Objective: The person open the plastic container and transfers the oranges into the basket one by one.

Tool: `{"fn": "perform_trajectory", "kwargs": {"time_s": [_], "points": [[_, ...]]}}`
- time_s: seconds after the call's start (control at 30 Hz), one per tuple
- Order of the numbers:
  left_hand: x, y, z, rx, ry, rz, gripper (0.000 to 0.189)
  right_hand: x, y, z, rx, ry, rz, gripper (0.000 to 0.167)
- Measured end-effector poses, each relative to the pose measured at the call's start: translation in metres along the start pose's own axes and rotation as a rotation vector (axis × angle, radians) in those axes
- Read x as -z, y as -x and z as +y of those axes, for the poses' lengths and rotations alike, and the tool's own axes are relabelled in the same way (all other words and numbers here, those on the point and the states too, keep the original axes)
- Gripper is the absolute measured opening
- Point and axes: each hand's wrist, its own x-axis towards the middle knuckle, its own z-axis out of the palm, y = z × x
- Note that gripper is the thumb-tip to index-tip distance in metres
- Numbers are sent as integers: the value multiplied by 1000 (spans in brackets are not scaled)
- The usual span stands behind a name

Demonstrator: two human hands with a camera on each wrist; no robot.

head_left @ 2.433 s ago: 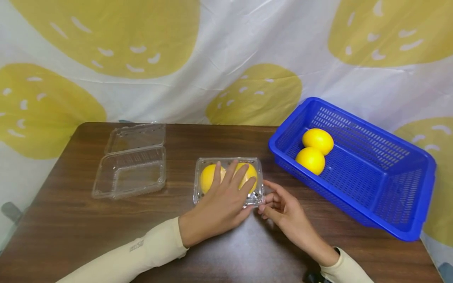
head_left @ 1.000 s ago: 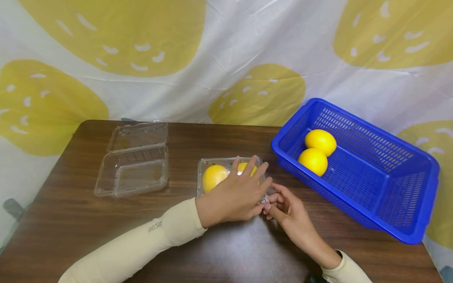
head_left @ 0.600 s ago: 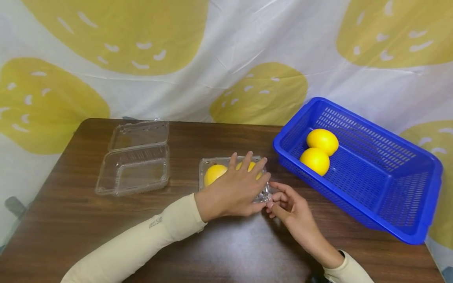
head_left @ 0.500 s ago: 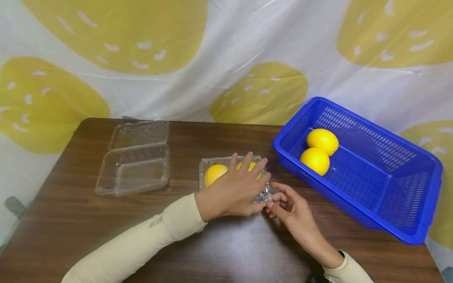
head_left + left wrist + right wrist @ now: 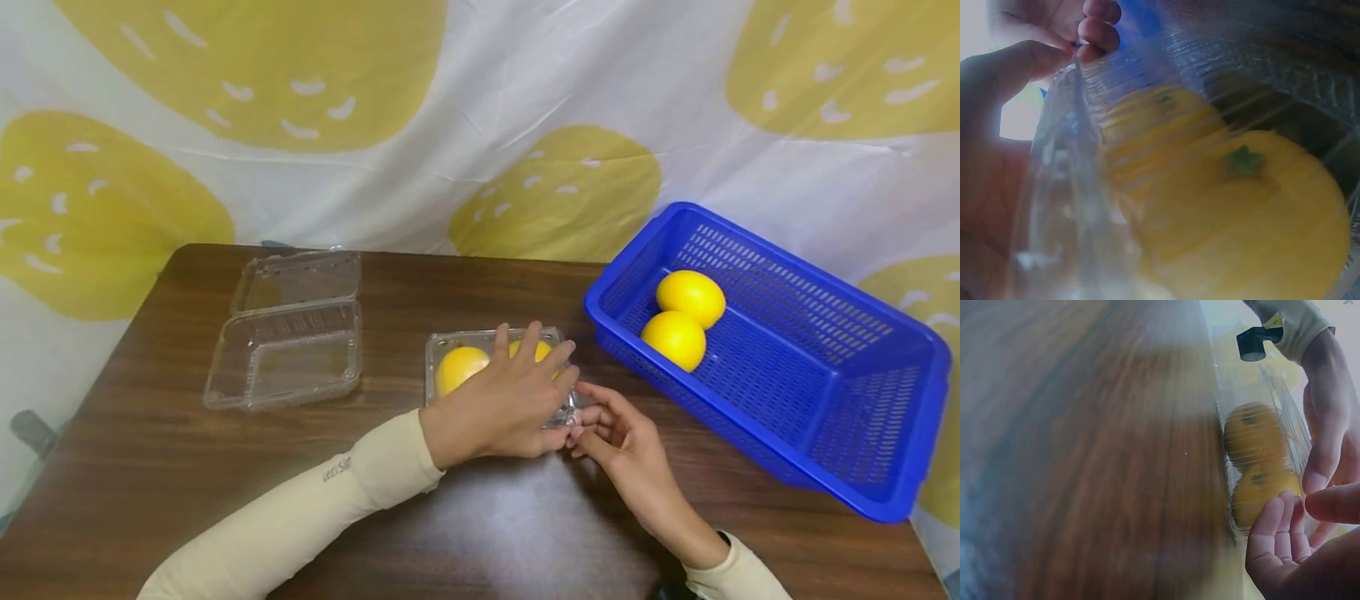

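Clear box (image 5: 465,336), its lid down over two yellow fruits (image 5: 461,370), sits on the wood-grain table (image 5: 495,533) just below and right of the centre of the frame. Nearest, a cream left sleeve (image 5: 300,512) printed with dark lettering and a matching right sleeve (image 5: 737,573) enter from the bottom edge. A person's left hand (image 5: 504,407) lies across the lid, its grip spread, fingers fanned toward the top of the frame. At the box's lower-right corner, the right hand (image 5: 628,446) has a pinching grip, thumb and fingertips on the plastic edge. The left wrist view shows a green star-shaped mark (image 5: 1244,161) on one fruit, seen through the ribbed plastic. At left, a second clear box (image 5: 296,310) stands open, well apart from the first. At right, a blue basket (image 5: 750,433) slants across the frame, a pair of yellow fruits (image 5: 673,340) touching at its left end. Behind hangs a white cloth (image 5: 337,200) with large yellow shapes.
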Motion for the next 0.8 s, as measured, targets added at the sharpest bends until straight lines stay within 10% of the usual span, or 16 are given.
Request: {"fn": "perform_trajectory", "kwargs": {"time_s": [0.8], "points": [[-2, -2, 0, -4, -2, 82, 62, 1, -1, 0, 2, 19, 21, 54]]}}
